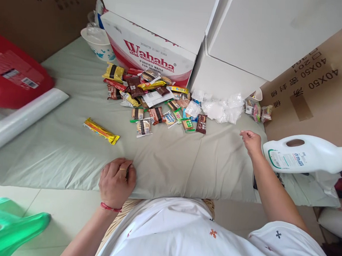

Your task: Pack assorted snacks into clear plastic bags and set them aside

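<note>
My left hand (116, 182) rests on the front edge of the cloth-covered surface, its fingers curled. A small dark bit shows between thumb and forefinger, too little to name. Beyond it lies a yellow and orange snack packet (101, 131), apart from the hand. My right hand (251, 142) is on the other side, fingers drawn together; whatever may be inside them is hidden. A white detergent bottle (306, 154) lies on its side just right of that hand. Between and beyond both hands spreads a heap of wrapped snacks (157, 114), with a brown cocoa packet (201, 123) at its right end.
Behind the snacks stand a Wahaha water carton (151, 55) and white boxes (233, 66). Crumpled clear wrappers (223, 107) lie against them. At left are a red container (17, 76), a plastic roll (26, 118) and a paper tub (98, 45). A green plastic object (13, 227) is below.
</note>
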Available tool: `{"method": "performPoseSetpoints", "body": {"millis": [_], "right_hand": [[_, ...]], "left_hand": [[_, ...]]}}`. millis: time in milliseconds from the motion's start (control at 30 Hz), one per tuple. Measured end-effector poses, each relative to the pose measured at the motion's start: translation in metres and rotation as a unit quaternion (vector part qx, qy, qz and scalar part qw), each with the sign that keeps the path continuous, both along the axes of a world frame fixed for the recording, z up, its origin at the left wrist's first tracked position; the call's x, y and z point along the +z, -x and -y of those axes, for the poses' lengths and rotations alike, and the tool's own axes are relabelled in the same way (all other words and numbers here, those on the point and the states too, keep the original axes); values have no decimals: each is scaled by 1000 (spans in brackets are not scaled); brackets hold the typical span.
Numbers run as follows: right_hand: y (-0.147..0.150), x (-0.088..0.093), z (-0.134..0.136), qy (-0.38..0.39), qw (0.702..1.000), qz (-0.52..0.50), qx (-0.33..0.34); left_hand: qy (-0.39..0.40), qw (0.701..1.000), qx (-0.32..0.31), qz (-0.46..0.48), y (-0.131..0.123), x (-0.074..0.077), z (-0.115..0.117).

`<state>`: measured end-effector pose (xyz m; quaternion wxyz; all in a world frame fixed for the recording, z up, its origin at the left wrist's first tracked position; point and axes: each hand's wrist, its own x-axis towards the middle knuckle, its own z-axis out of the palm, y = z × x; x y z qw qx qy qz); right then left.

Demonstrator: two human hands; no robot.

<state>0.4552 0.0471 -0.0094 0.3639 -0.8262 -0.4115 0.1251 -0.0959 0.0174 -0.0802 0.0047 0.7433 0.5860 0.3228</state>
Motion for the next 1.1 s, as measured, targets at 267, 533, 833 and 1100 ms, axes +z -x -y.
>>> {"method": "performPoseSetpoints", "body": {"millis": [267,533,833,1100], "right_hand": [[1,25,-110,-99,975,176,-92],[44,55,-152,-73,973,211,-51],[213,39,-27,-93,909,-359,188],[270,-15,35,27,881,-404,246]], "left_hand": [[-11,1000,3,-20,0,0,1],[-19,1000,-9,10,2,0,2],[254,873,-20,416,-38,45,4],[505,590,-131,616,-99,49,-17]]}}
